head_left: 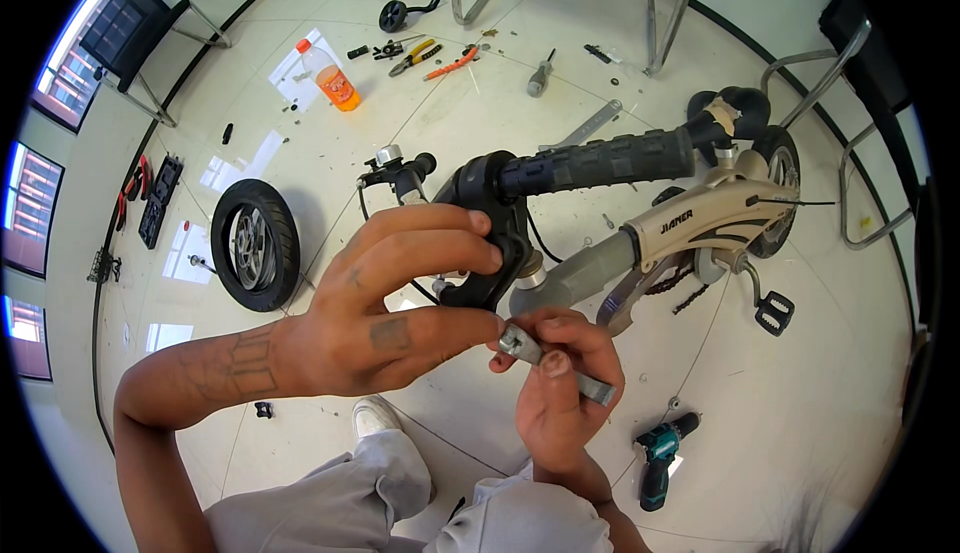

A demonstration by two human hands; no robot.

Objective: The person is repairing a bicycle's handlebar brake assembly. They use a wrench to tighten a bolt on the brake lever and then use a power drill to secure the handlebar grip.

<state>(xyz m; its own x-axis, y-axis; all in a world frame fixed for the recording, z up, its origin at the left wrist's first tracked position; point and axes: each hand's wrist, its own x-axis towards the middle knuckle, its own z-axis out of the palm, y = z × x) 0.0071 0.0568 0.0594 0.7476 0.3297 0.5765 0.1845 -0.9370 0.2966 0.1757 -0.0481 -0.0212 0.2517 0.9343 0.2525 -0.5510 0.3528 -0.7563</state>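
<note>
Floor: pale glossy tile, scattered all over with tools and small parts.
Bicycle: beige frame with a grey front tube, running from right in front of the person off toward the far right, where its rear wheel sits; a black pedal sticks out on the near side.
Chair: dark seat on metal legs, by the windows at far left.
Loose wheel: black tyre, on the floor to the person's left, well apart from the bicycle.
Left hand: upper fingers bent round the black stem below the handlebar; the lowest finger I can see stretches to the metal piece's near end.
Right hand: thumb pressed over the metal piece, fingers curled under it, so it's pinched tight.
Handlebar grip: black, ribbed, pointing right, just above both hands.
Drill: teal and black, lying at lower right.
Bottle: orange drink, orange cap, farther off.
Pliers: yellow and black handles, near the bottle.
Metal piece: silvery and bar-shaped, slanting through the right hand, just below the stem.
</note>
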